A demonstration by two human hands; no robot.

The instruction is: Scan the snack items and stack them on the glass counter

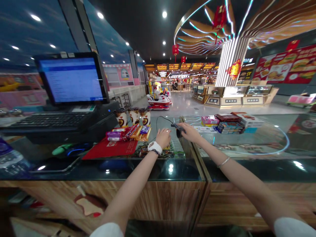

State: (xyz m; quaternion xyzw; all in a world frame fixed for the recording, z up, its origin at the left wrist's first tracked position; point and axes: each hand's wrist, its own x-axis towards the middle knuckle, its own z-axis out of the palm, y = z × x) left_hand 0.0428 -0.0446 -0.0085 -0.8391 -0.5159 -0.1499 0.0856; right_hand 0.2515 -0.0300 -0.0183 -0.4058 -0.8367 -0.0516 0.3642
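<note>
My right hand (189, 132) is wrapped round a black handheld barcode scanner (178, 129), which points left and has a thin cable. Just left of it, my left hand (163, 137), with a white watch at the wrist, is bent palm-down over the glass counter. Its fingers curl downward, and what lies under them is mostly hidden. Dark shiny packets (170, 153) lie below that hand. Several wrapped snack bars (130, 132) in purple, red and orange lie to its left, partly on a red sheet (108, 149). Behind them stand three brown-and-white cups (134, 117).
A monitor (71, 79) and a black keyboard (49, 120) occupy the left side, with a phone (58, 164) and a bottle (12, 158) nearer. Stacked boxes (230, 123) stand on the right counter. A wooden seam (195, 154) divides the counters.
</note>
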